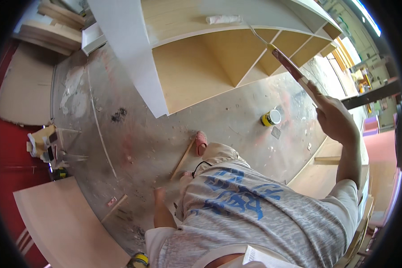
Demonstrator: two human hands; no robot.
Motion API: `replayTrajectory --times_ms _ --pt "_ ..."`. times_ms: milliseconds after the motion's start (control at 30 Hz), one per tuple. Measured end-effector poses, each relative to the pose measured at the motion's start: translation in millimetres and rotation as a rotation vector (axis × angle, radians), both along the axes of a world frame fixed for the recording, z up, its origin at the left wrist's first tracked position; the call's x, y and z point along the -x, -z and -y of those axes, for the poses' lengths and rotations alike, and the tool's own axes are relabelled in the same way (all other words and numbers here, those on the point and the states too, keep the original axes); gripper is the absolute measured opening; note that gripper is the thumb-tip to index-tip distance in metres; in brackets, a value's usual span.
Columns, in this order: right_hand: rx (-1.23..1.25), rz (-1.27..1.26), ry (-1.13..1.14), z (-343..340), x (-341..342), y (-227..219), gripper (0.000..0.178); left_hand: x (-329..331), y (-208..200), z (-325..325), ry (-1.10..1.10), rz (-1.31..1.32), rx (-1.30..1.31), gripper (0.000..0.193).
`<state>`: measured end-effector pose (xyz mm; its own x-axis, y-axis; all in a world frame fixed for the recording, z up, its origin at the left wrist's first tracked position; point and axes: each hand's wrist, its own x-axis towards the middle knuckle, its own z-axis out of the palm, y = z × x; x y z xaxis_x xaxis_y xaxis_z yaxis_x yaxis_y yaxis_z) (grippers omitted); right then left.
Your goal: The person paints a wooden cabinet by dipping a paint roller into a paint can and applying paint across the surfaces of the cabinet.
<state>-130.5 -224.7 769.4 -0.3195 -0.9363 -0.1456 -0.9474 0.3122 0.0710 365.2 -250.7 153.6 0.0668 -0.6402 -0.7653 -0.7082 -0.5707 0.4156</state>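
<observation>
My right hand (335, 114) is closed round the handle of a paint roller (290, 64), raised to the right. Its white sleeve (224, 19) lies against the top face of a large wooden cabinet (174, 24), partly coated white. Below that face are open compartments of bare wood (196, 71). Beside my body hangs my left hand (159, 194), low over the floor; its fingers are too unclear to make out. A thin wooden stick (182, 160) leans or lies near my pink shoe (201, 142), apart from that hand.
On the stained concrete floor (161, 129) stands a paint can (271, 118) with a pale top. A curved board (71, 223) is at the lower left, near a small stool (69, 145) with items on it. Stacked timber (51, 31) sits at the far left, wooden panels (330, 161) at the right.
</observation>
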Motion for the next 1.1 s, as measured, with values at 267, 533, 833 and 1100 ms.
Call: replayTrajectory --times_ms 267,533,833,1100 --pt "0.139 0.012 -0.062 -37 -14 -13 0.064 46 -22 21 -0.241 -0.319 -0.031 0.025" --pt "0.143 -0.204 -0.534 164 29 25 0.06 57 -46 -10 -0.188 -0.228 0.005 0.025" --pt "0.053 -0.051 -0.314 447 55 78 0.049 33 -35 -159 -0.552 -0.111 -0.302 0.032" --pt "0.032 0.02 -0.204 595 92 124 0.053 91 -51 -182 -0.893 -0.058 -0.454 0.029"
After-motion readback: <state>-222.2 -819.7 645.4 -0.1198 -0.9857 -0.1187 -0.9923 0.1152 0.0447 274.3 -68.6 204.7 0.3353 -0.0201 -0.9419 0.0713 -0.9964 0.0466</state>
